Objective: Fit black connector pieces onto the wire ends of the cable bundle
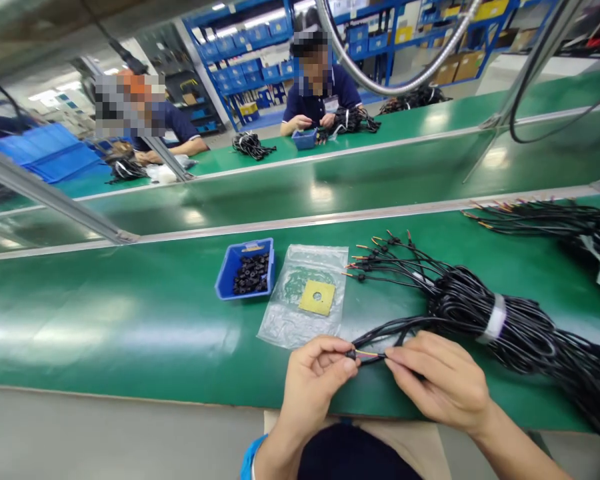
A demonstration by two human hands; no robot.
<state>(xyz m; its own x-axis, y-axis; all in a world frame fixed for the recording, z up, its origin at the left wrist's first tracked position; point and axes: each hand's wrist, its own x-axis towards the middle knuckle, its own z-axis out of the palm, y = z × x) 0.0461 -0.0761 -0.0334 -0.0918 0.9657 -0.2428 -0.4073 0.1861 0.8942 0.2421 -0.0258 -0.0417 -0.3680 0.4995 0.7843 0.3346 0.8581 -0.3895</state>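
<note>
Left hand (316,377) was found with thumb and forefinger pinched on a small black fitting (351,355), above the near part of the green bench (130,320). Right hand (443,377) was clamped by thumb and fingertips on the end of a black cable (383,357), just to the right of the fitting. Thin coloured wires (367,353), yellow and reddish, spanned the short gap between the two grips. Whether the fitting was seated on the wires could not be determined.

Directly beyond the hands lay a clear plastic bag (280,327), with a yellow square piece (326,303) showing a round hole within its outline. Left of the bag and near it stood a blue bin (222,283) containing many small black parts (253,275). Beyond and right of the right hand lay a cable bundle (460,293), bound by a white tie (495,319), its wire ends pointing left. A second bundle (565,223) lay at the far right. Across the partition, a co-worker (325,90) sat at another green surface.
</note>
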